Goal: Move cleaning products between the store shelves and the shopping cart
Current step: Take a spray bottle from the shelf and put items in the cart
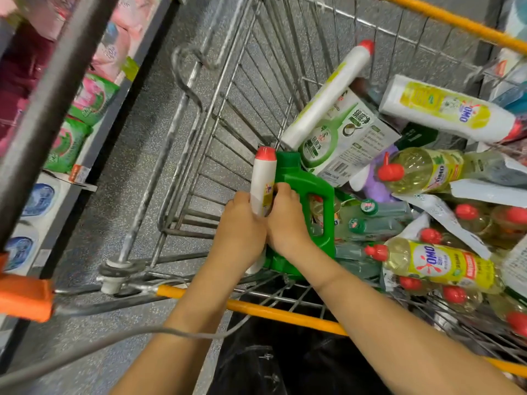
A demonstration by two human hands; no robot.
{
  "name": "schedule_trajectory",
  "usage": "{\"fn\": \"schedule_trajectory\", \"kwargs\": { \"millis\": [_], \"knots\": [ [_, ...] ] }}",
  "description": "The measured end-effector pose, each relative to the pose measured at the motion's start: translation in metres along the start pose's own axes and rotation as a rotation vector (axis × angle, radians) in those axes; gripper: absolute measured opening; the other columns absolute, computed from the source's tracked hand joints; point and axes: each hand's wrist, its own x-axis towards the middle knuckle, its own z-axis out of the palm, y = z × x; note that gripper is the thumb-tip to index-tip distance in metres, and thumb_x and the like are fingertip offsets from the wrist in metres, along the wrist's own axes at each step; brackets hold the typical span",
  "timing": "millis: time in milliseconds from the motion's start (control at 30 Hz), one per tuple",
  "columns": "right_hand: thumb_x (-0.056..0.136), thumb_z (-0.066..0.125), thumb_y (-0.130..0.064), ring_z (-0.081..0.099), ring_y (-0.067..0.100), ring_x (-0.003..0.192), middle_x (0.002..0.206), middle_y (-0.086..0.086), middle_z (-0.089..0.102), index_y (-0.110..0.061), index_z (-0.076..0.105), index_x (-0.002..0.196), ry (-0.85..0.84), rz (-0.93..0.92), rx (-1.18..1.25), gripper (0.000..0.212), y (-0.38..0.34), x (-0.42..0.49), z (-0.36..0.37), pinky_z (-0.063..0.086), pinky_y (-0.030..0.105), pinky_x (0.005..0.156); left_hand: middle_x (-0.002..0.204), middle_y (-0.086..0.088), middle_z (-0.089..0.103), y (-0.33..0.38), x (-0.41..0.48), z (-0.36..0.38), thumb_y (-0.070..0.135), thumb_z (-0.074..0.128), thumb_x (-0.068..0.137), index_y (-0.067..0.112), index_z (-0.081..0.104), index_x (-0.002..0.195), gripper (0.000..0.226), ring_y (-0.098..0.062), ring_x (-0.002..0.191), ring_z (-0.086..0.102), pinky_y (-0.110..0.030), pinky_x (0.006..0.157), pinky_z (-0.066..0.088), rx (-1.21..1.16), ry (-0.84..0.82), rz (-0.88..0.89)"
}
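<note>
Your left hand and right hand both clasp the white red-capped bottle, held upright | bottle hangs over the shopping cart near its left wall; just beside the green jug | yellow OMO bottles heaped right; store shelves left

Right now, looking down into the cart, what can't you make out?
All in the head view:
- Lower end of the white bottle: hidden inside the left hand.
- Grip of the right hand: unclear whether it holds that bottle or the green jug behind it.
- Base of the green jug: covered by both wrists.
- Print on the shelf packs: blurred.
- Load of the cart: lower layers buried, right side cut off by the frame edge.
</note>
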Motion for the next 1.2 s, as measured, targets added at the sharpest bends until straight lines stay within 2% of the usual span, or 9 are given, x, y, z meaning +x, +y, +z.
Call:
{"fn": "schedule_trajectory", "kwargs": {
  "millis": [167,300,433,500,600,667,800,1000,1200],
  "knots": [
    [0.084,0.068,-0.024,0.055,0.032,0.103,0.109,0.013,0.056,-0.005,0.052,0.110,0.031,0.019,0.002,0.036,-0.002,-0.001,-0.001,0.042,0.038,0.078,0.115,-0.012,0.055,-0.001,-0.002,0.000,-0.009,0.038,0.087,0.005,0.054,0.116,0.036,-0.025,0.104,0.052,-0.029,0.081,0.042,-0.006,0.024,0.072],
    [0.079,0.073,-0.013,0.065,0.029,0.094,0.100,0.011,0.068,-0.012,0.059,0.102,0.027,0.015,0.264,0.027,0.011,0.002,-0.010,0.053,0.042,0.080,0.123,-0.008,0.041,0.006,-0.005,0.008,-0.010,0.037,0.090,0.007,0.048,0.123,0.039,-0.012,0.103,0.040,-0.003,0.070,0.027,-0.030,0.021,0.149],
    [0.086,0.068,0.000,0.070,0.016,0.087,0.103,0.010,0.071,-0.014,0.056,0.113,-0.071,-0.014,0.645,0.033,0.011,-0.006,-0.039,0.058,0.030,0.073,0.133,-0.008,0.040,0.007,-0.006,0.009,0.005,0.042,0.098,0.008,0.038,0.136,0.038,-0.007,0.107,0.038,-0.010,0.087,0.029,-0.106,0.030,0.215],
    [0.089,0.063,0.000,0.071,0.015,0.086,0.099,0.006,0.073,-0.010,0.056,0.116,-0.138,-0.041,0.807,0.029,0.005,-0.011,-0.059,0.058,0.027,0.067,0.127,-0.005,0.051,0.005,-0.004,0.002,0.015,0.045,0.100,0.013,0.045,0.130,0.030,-0.014,0.109,0.050,-0.027,0.096,0.042,-0.221,-0.005,0.203],
    [0.082,0.064,-0.011,0.071,0.019,0.088,0.098,0.006,0.074,-0.011,0.059,0.113,-0.166,-0.131,0.930,0.031,-0.002,-0.021,-0.084,0.059,0.030,0.072,0.111,-0.008,0.068,0.011,-0.007,-0.016,0.027,0.054,0.096,0.011,0.057,0.118,0.027,-0.017,0.096,0.065,-0.032,0.079,0.055,-0.499,-0.229,0.105],
    [0.081,0.064,-0.017,0.069,0.022,0.094,0.106,0.011,0.072,-0.010,0.060,0.114,-0.148,-0.176,0.905,0.033,-0.006,-0.027,-0.094,0.059,0.034,0.079,0.105,-0.008,0.071,0.018,-0.011,-0.021,0.033,0.063,0.086,0.011,0.060,0.114,0.035,-0.015,0.089,0.067,-0.026,0.069,0.054,-0.658,-0.334,0.082],
    [0.092,0.057,-0.019,0.067,0.012,0.096,0.105,-0.003,0.072,-0.018,0.062,0.114,-0.046,-0.250,0.763,0.023,-0.011,-0.040,-0.113,0.057,0.028,0.082,0.100,-0.007,0.070,0.036,-0.024,-0.017,0.029,0.072,0.082,0.015,0.065,0.105,0.028,-0.009,0.087,0.066,-0.023,0.069,0.054,-0.682,-0.228,0.213],
    [0.086,0.055,-0.013,0.067,0.006,0.100,0.114,-0.006,0.071,-0.014,0.052,0.133,-0.067,-0.363,0.754,0.047,-0.021,-0.076,-0.149,0.053,0.019,0.079,0.100,-0.006,0.067,0.071,-0.048,-0.032,0.028,0.065,0.075,0.007,0.061,0.111,0.041,-0.003,0.077,0.066,-0.021,0.065,0.054,-0.690,-0.235,0.392],
    [0.089,0.064,-0.017,0.067,0.011,0.107,0.120,-0.002,0.070,-0.018,0.049,0.137,0.169,-0.461,0.762,0.050,-0.044,-0.112,-0.178,0.054,0.024,0.082,0.092,-0.002,0.069,0.118,-0.069,-0.051,0.031,0.077,0.079,0.018,0.065,0.103,0.030,-0.016,0.079,0.068,-0.027,0.066,0.056,-0.614,-0.311,0.557]
  ]
}}
